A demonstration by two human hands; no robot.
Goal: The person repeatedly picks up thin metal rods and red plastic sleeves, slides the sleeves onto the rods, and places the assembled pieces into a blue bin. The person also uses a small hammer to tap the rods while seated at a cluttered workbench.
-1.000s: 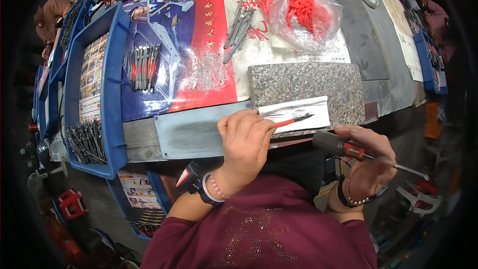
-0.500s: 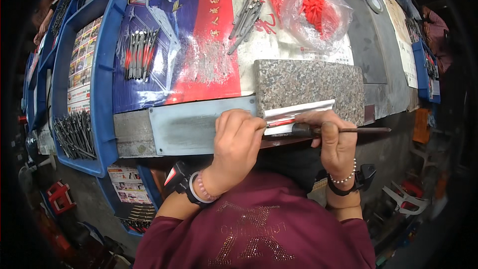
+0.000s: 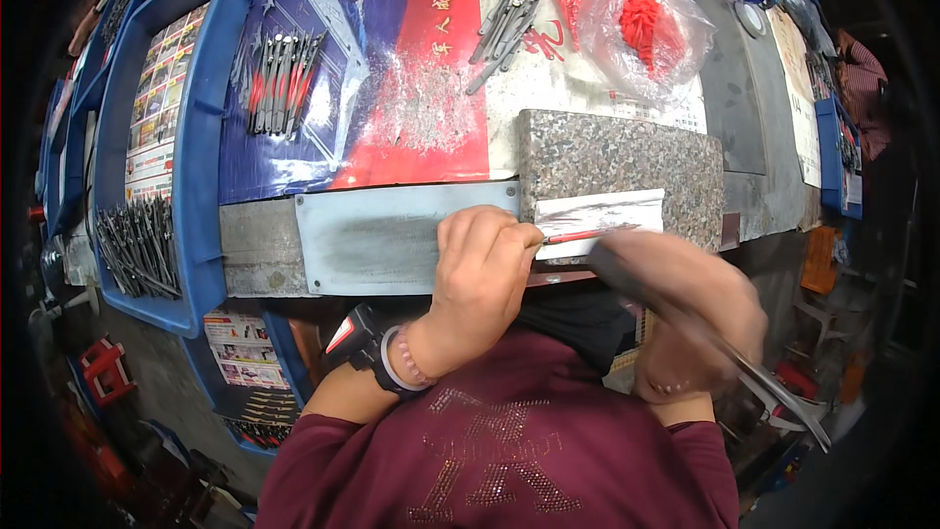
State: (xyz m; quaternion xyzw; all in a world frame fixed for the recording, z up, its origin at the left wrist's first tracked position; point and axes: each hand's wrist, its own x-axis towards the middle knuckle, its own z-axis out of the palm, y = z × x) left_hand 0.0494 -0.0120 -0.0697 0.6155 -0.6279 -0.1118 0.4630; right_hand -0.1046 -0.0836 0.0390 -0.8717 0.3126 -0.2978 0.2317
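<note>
I see the left hand [image 3: 485,269] with thumb and fingers pinching the near end of a slim red-and-dark rod [image 3: 580,235]. The rod lies slantwise over a smudged white paper [image 3: 646,208], which rests on the front part of a speckled stone slab [image 3: 627,152].

On my right, the right hand [image 3: 725,309] is badly blurred beside the paper. I make out that it holds a screwdriver [image 3: 671,312], the dark handle end near the rod and the metal shaft slanting down and outward past the table edge, but I cannot tell how each finger lies on it.

Left of the slab, just beside it, I have a pale plate [image 3: 392,235] with a dark smear. Beyond the slab sits a clear bag [image 3: 685,59] with red pieces [image 3: 641,24] in it, and near that a loose pile of grey rods [image 3: 507,29]. Farther left, red-and-dark rods [image 3: 282,83] lie side by side on the poster, next to a blue bin [image 3: 206,122] with dark rods [image 3: 137,250] heaped in its near end
</note>
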